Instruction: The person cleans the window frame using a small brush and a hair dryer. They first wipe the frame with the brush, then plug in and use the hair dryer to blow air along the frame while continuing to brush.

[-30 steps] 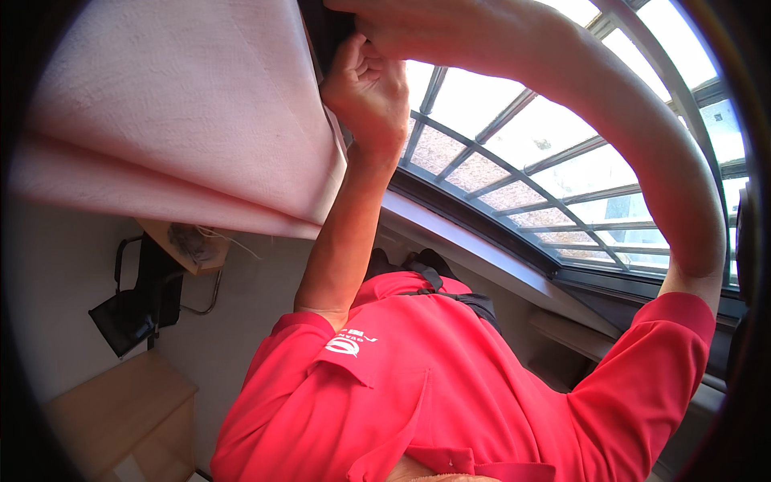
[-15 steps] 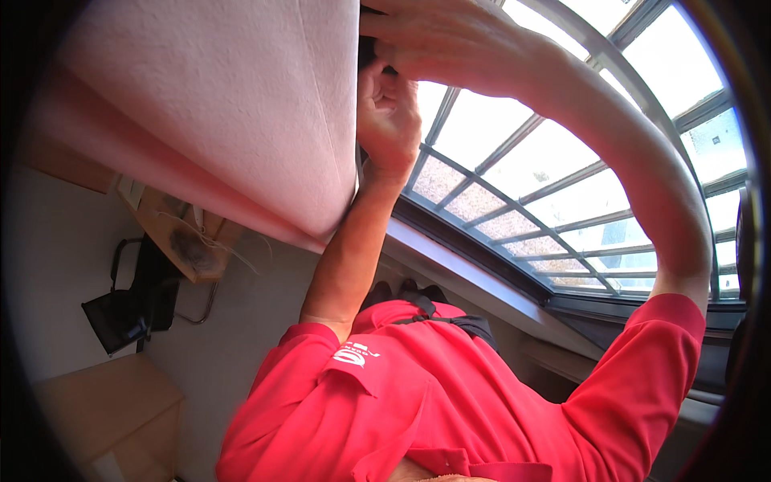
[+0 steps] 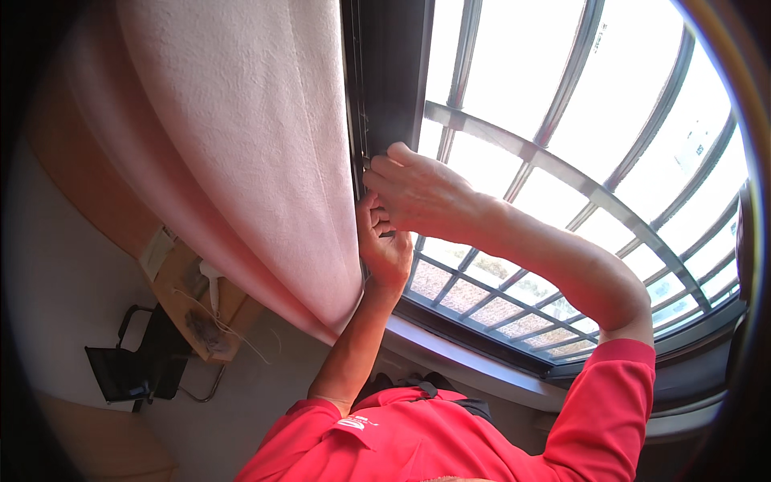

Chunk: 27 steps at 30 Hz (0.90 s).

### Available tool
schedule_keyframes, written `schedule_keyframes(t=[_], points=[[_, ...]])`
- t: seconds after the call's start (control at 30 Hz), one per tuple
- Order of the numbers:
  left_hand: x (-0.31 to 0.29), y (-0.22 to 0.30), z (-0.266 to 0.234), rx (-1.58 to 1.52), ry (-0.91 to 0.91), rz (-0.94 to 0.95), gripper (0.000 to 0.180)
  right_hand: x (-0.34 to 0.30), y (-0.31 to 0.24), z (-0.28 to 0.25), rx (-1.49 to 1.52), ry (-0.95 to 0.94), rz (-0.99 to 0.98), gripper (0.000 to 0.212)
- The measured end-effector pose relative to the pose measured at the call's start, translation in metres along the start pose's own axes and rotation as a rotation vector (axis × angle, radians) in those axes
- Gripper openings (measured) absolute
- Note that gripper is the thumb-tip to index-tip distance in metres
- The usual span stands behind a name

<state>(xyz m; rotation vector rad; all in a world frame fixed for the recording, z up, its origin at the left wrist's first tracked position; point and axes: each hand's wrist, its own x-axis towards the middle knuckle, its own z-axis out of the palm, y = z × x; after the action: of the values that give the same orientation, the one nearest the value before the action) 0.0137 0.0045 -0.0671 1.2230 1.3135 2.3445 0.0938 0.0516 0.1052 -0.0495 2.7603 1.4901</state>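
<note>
Both of my hands are together at the dark window frame [image 3: 391,88], beside the edge of a pink curtain [image 3: 249,136]. My right hand [image 3: 426,193] reaches in from the right, its fingers bent and closed against the frame, with its thumb raised. A small shiny piece shows by its fingertips, too small to name. Just below, my left hand [image 3: 387,255] has its fingers curled and closed, close to the curtain edge and almost touching the right hand. What the fingers hold, if anything, is hidden.
To the right is a large window [image 3: 522,177] with dark bars outside and a sill [image 3: 458,353] below. At the lower left stand a wooden desk [image 3: 173,281] with a white appliance [image 3: 212,285] and cord, and a black chair [image 3: 136,365].
My view has tilted up, so the hands appear lower and more of the frame and window shows. Both hands stay close together at the frame, and the right hand's fingers now show better.
</note>
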Motion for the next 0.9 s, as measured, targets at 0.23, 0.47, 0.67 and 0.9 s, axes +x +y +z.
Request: schedule_keyframes(t=[0.23,0.47,0.67,0.9], points=[[-0.011,0.007,-0.016,0.207,-0.054,0.202,0.045,-0.046,-0.004,-0.009,-0.001,-0.024,0.091,0.002],[-0.015,-0.008,-0.046,0.143,-0.253,0.119,0.030,-0.121,-0.036,-0.016,0.251,0.160,0.417,0.005],[-0.018,-0.011,-0.066,0.158,-0.276,0.112,0.024,-0.149,-0.061,-0.023,0.260,0.296,0.530,0.004],[0.011,0.007,-0.085,0.255,-0.220,0.133,0.026,-0.201,-0.086,-0.031,0.219,0.064,0.539,0.007]])
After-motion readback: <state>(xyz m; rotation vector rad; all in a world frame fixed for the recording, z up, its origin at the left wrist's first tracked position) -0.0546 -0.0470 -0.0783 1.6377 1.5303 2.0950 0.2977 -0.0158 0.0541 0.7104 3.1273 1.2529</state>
